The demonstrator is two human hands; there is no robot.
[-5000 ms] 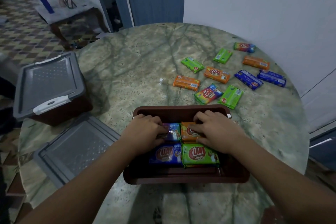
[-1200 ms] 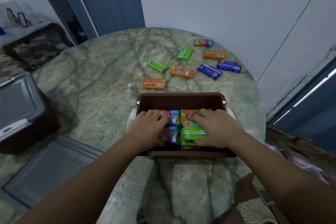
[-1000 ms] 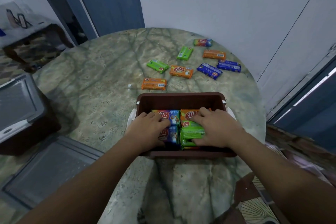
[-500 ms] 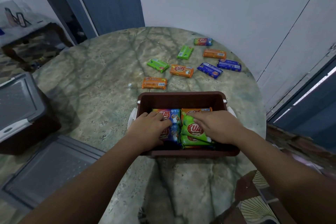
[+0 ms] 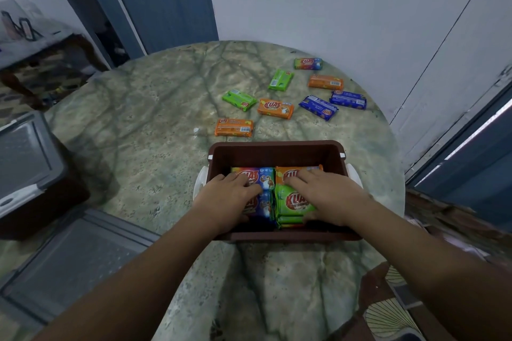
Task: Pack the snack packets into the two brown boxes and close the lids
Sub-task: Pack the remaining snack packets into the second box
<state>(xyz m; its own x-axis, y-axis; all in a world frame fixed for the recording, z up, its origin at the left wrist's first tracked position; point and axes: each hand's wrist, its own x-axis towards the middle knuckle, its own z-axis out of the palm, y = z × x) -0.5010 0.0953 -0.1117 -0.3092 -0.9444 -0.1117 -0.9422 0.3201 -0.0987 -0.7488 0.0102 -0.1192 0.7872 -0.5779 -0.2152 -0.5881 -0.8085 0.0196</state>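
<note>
An open brown box stands on the round marble table in front of me, with packets stacked inside. My left hand rests flat on the rainbow and blue packets in the left half. My right hand presses on the green packet and the orange one behind it. Several loose packets lie beyond the box: orange, green, orange, blue and others farther back.
A second brown box with its grey lid on sits at the table's left edge. A loose grey lid lies flat at the near left. A wall and a blue door stand close behind the table.
The green packet that stood tilted under my right hand half a second ago now lies flat on its stack. Since five seconds ago, a rainbow and a green packet have left the table.
</note>
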